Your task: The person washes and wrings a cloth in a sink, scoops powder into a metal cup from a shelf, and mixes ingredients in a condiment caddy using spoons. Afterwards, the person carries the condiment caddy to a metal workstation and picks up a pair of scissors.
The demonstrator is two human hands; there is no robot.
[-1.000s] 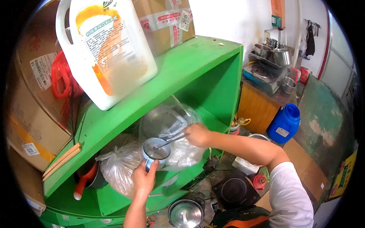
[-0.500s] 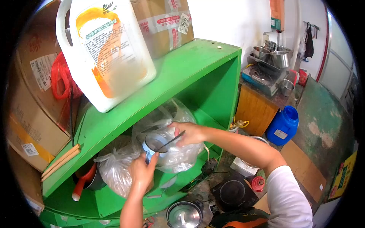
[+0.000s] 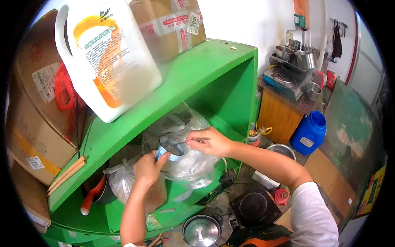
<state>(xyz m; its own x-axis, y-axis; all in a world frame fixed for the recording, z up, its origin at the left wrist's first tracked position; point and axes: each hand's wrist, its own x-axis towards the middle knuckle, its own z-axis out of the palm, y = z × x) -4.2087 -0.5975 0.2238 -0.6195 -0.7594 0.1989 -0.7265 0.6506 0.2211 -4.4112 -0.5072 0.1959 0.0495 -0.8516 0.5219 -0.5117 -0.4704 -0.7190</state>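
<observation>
Cardboard boxes (image 3: 39,136) are stacked at the far left, a red plastic bag (image 3: 63,88) in front of them. Beside them, two wooden sticks (image 3: 68,176) lie at the end of a green shelf (image 3: 193,70), and below these, in the lower compartment, a red handle (image 3: 93,192) sticks out in front of a dark pot (image 3: 108,196). A big white jug (image 3: 109,61) with an orange label stands on the shelf top, and to its right is a taped box (image 3: 170,25). Under the top, a tied plastic bag (image 3: 120,181) sits just beside the left hand (image 3: 149,166).

The left hand grasps a small blue mug (image 3: 175,157), its thumb against the side. The mug is held up in front of a clear bag (image 3: 195,166) on the shelf. The right hand (image 3: 212,140), just right of the mug, pinches a thin metal utensil (image 3: 200,139), whose far end reaches the mug's rim; what the mug contains is hard to tell.

On the floor are a steel pot (image 3: 201,230) and, right of it, a black hot plate (image 3: 253,206). Farther right, a wooden cabinet (image 3: 279,115) bears a gas stove (image 3: 283,79), with a blue barrel (image 3: 308,136) just beside the cabinet.
</observation>
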